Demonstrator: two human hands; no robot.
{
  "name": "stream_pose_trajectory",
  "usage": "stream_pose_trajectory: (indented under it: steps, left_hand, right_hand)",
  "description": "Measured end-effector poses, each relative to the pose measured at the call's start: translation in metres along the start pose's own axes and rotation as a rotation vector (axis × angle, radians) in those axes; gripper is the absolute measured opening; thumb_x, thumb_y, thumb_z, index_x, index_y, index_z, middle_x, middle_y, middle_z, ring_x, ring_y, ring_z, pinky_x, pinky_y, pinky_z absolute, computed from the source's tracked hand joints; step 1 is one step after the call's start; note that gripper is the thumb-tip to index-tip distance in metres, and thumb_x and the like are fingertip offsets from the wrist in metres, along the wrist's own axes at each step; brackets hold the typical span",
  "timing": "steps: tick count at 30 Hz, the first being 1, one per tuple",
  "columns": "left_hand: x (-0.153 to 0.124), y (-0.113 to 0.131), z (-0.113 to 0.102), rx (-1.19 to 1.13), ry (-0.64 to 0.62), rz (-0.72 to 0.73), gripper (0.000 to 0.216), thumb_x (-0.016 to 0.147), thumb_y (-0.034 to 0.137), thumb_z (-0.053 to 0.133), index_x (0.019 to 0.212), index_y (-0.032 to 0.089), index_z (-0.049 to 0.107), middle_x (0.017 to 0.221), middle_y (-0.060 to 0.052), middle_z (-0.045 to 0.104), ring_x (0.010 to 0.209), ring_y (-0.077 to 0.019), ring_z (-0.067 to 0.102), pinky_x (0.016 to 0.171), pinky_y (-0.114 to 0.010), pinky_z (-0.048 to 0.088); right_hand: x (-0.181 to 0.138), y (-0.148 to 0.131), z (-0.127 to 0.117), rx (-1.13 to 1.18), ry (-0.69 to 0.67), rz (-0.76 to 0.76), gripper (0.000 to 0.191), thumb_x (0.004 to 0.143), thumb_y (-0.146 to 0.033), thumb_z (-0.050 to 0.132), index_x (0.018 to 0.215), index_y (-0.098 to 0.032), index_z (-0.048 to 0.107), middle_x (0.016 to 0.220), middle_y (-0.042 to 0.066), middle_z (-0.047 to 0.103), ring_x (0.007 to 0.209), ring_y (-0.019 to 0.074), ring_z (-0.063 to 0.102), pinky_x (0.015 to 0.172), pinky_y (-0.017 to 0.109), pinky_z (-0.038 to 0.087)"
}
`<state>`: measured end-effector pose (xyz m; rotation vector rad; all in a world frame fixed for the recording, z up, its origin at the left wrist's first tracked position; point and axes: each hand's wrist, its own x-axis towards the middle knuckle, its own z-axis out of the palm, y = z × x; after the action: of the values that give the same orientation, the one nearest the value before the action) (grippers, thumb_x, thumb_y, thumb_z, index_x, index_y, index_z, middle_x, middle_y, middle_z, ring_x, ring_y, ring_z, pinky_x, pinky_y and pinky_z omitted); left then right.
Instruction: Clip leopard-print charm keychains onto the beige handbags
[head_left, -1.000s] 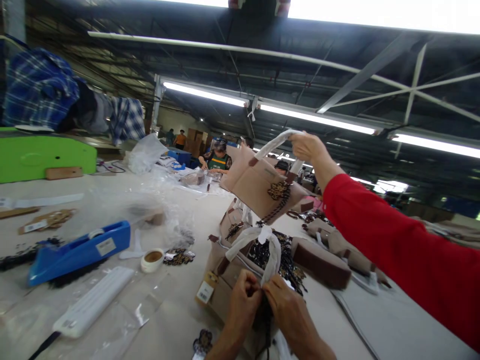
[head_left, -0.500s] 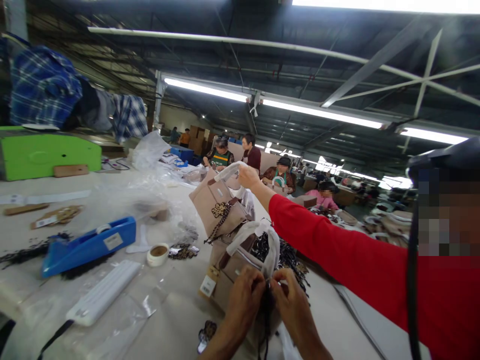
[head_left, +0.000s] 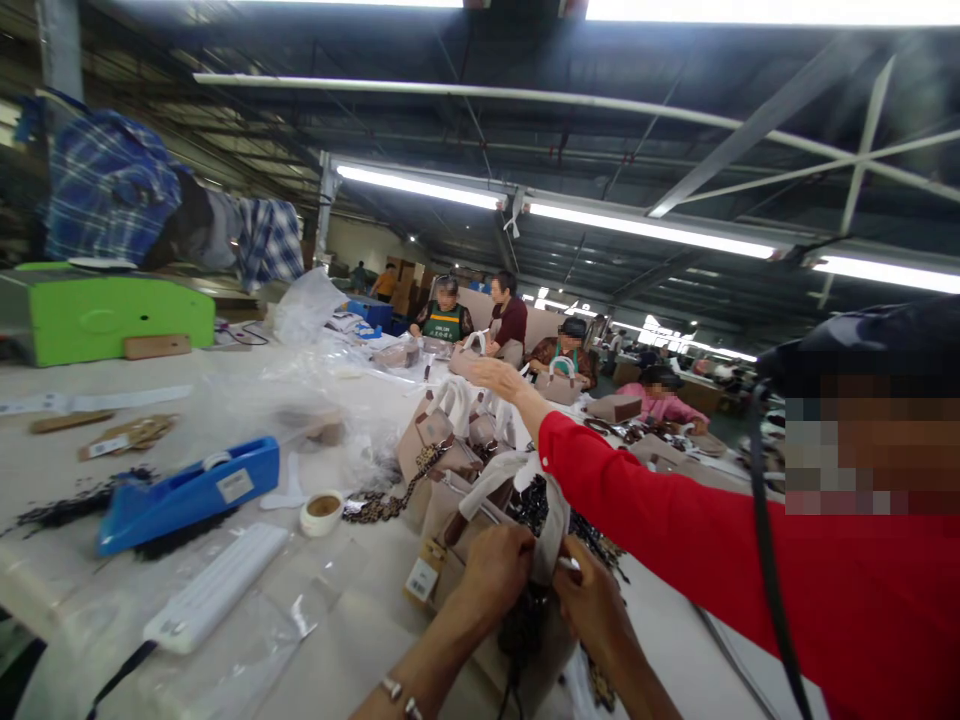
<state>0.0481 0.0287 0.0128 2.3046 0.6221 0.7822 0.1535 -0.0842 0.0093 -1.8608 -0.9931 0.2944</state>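
A beige handbag stands in front of me, its looped handle wrapped in white. A brown tag with a white label hangs at its left side. At the handle's near base, my left hand is closed with curled fingers. My right hand pinches just across from it, beside the same handle end. What lies between my fingertips is too small and hidden to name. Black cords dangle below my hands, against the bag's front.
A co-worker's red sleeve crosses from the right, its hand over several beige bags. On the left are a blue tape dispenser, a tape roll, a white power strip, clear plastic and a green box.
The co-worker's hand has let go of a bag's handle; that bag now rests lower among the others. My hands stay at the handle base, slightly shifted. The view has turned slightly.
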Motion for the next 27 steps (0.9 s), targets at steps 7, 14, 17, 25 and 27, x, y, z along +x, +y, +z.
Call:
stream_pose_trajectory:
  steps: [7,14,17,25,27]
  left_hand:
    - [0.000,-0.002,0.000,0.053,-0.036,0.105,0.018,0.073,0.015,0.055,0.074,0.021,0.072,0.078,-0.009,0.072,0.074,-0.0235,0.065,0.067,-0.030,0.043]
    - [0.004,-0.005,-0.001,0.046,-0.054,0.128,0.015,0.074,0.013,0.055,0.071,0.021,0.069,0.077,-0.007,0.071,0.074,-0.0220,0.064,0.069,-0.029,0.044]
    - [-0.007,-0.001,-0.001,-0.005,0.050,0.139,0.019,0.080,0.013,0.050,0.084,0.021,0.067,0.088,-0.007,0.069,0.081,-0.0217,0.063,0.073,-0.029,0.045]
    - [-0.051,0.011,0.030,-0.060,-0.034,0.390,0.020,0.085,0.016,0.053,0.103,0.023,0.061,0.102,-0.010,0.068,0.090,-0.0242,0.063,0.075,-0.029,0.045]
    - [-0.049,0.012,0.038,0.008,-0.071,0.352,0.023,0.081,0.015,0.058,0.103,0.021,0.060,0.096,-0.010,0.069,0.086,-0.0255,0.063,0.070,-0.030,0.045]
  right_hand:
    - [-0.005,0.000,-0.001,-0.024,0.050,0.029,0.020,0.072,-0.034,0.054,0.078,-0.022,0.069,0.042,-0.006,0.051,0.034,0.0142,0.048,0.033,0.022,0.033]
    - [-0.004,0.000,0.001,0.095,0.022,0.083,0.024,0.074,-0.040,0.057,0.080,-0.019,0.067,0.038,-0.007,0.047,0.031,0.0122,0.043,0.032,0.021,0.030]
    - [-0.006,0.002,0.001,0.204,0.041,0.085,0.030,0.076,-0.048,0.058,0.082,-0.019,0.063,0.038,-0.008,0.047,0.031,0.0110,0.039,0.032,0.020,0.028]
    - [-0.024,0.015,0.000,0.583,0.098,0.170,0.044,0.064,-0.057,0.075,0.078,-0.019,0.059,0.054,-0.005,0.054,0.047,0.0119,0.051,0.043,0.022,0.042]
    - [-0.027,0.018,0.000,0.616,0.098,0.185,0.046,0.062,-0.059,0.076,0.076,-0.019,0.059,0.055,-0.004,0.055,0.047,0.0120,0.051,0.043,0.023,0.043]
